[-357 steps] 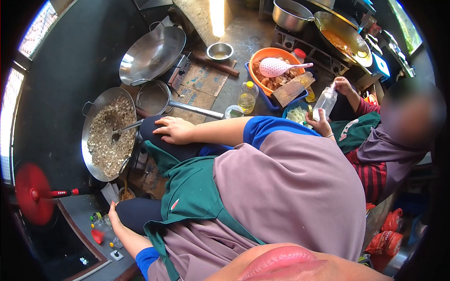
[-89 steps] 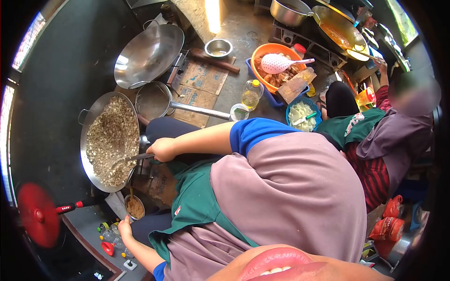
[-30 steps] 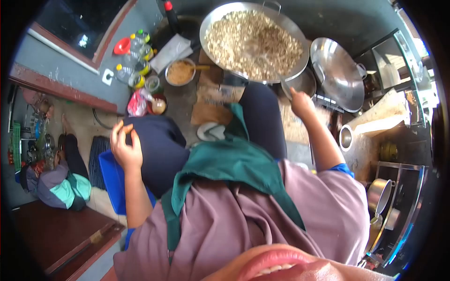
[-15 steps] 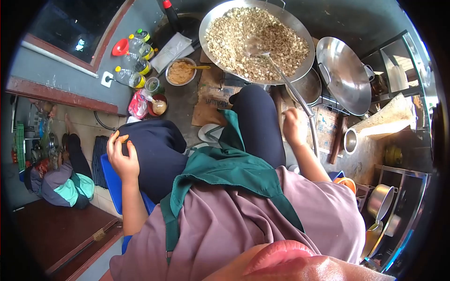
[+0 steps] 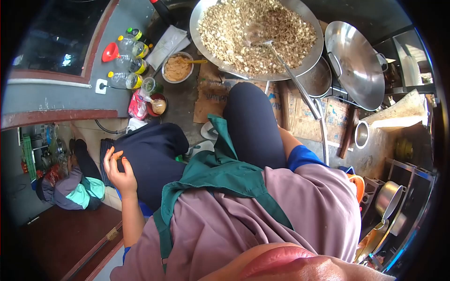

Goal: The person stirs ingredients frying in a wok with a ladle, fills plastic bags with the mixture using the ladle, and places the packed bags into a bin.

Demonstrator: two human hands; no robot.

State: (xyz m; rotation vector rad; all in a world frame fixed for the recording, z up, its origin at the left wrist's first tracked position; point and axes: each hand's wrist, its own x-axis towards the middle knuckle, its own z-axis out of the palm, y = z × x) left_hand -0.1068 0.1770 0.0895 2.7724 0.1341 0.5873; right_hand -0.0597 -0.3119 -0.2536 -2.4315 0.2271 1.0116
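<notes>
My left hand (image 5: 121, 174) is held above my left thigh, fingers loosely curled and apart, with nothing in it. My right forearm (image 5: 289, 141) passes behind my raised right knee, and the hand itself is hidden there. In front of me a large wok (image 5: 197, 35) holds a heap of small pale and brown pieces (image 5: 258, 37). A long-handled metal spatula (image 5: 302, 91) rests in the heap, its handle leaning over the rim toward my right side; no hand touches it.
An empty wok (image 5: 358, 70) leans at the right. A bowl of orange-beige paste (image 5: 177, 69) and several yellow-capped bottles (image 5: 126, 79) stand to the left. A small metal pot (image 5: 361, 134) is on the right. Another person (image 5: 75, 187) sits far left.
My right hand has dropped from beside the spatula handle to behind my right knee. My left hand has shifted slightly, its fingers still apart. The view has tilted a little.
</notes>
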